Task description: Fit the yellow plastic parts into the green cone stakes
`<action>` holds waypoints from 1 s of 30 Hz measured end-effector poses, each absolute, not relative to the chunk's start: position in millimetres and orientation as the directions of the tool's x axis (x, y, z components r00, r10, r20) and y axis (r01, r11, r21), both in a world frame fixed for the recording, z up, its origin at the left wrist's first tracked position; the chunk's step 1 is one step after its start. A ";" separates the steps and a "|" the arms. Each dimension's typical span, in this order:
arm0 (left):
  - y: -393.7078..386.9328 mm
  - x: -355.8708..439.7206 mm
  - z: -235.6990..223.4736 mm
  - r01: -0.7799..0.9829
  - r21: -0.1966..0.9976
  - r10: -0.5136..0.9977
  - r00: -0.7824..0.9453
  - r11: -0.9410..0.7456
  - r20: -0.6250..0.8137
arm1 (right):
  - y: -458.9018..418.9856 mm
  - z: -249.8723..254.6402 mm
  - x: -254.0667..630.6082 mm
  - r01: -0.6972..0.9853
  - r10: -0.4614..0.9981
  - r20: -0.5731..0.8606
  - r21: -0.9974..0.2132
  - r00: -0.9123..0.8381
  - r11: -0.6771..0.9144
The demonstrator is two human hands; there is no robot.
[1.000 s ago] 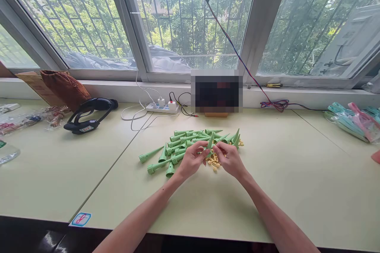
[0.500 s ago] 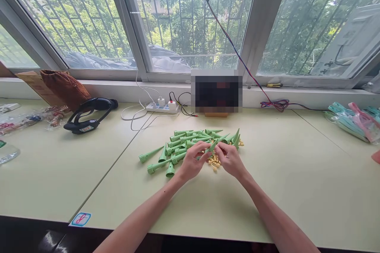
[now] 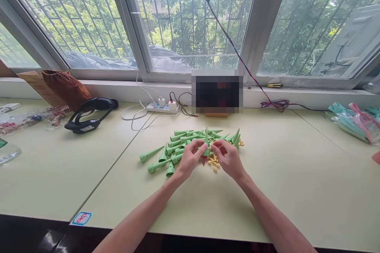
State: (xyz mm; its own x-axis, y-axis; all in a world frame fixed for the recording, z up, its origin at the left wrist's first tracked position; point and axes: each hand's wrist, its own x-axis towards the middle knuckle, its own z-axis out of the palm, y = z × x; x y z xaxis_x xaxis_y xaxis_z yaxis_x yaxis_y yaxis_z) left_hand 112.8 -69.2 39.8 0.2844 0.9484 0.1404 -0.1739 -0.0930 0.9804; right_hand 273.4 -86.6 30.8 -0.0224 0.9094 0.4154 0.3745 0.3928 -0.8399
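Observation:
My left hand is closed around a green plastic watering spike, which stands with its thin tip up. Close against its right side, my right hand pinches thumb and finger together; a small yellowish bit shows at the fingertips, too small to name surely. Around and behind both hands lies a pile of similar green spikes with wide ribbed ends. Small yellow plastic pegs lie heaped between my wrists, partly hidden by my fingers.
A power strip with white cables and a blurred-out screen stand at the back. Black headgear and a brown pouch are at left. Bagged pink and green plastic items lie far right, near a coiled cable.
The spike in my left hand has turned from leaning right to nearly upright and moved slightly left. My right fingertips have shifted a little left beside it.

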 end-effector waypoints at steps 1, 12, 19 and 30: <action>-68.5 112.2 39.5 -0.196 0.978 0.952 0.279 -0.070 0.124 | -86.8 31.0 273.4 0.378 0.905 0.424 -0.835 -0.022 0.400; -64.8 110.9 32.5 -0.272 0.962 0.957 0.286 0.027 0.054 | -81.7 23.9 274.8 0.431 0.838 0.524 -0.728 -0.151 0.533; -65.7 110.6 32.5 -0.228 0.974 0.953 0.295 -0.003 0.073 | -80.9 20.7 275.9 0.431 0.833 0.527 -0.721 -0.168 0.543; -65.2 109.0 35.4 -0.124 0.985 0.939 0.309 -0.116 0.150 | -80.1 18.8 278.1 0.463 0.833 0.522 -0.701 -0.186 0.543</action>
State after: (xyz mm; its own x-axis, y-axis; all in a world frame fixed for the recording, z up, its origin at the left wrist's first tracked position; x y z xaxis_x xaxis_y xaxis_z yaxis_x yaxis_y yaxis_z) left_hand 109.0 -65.2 35.4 0.3094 0.9391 0.1496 -0.1242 -0.1161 0.9854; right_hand 278.1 -80.1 18.8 -0.1857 0.8325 0.5219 0.4626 0.5427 -0.7011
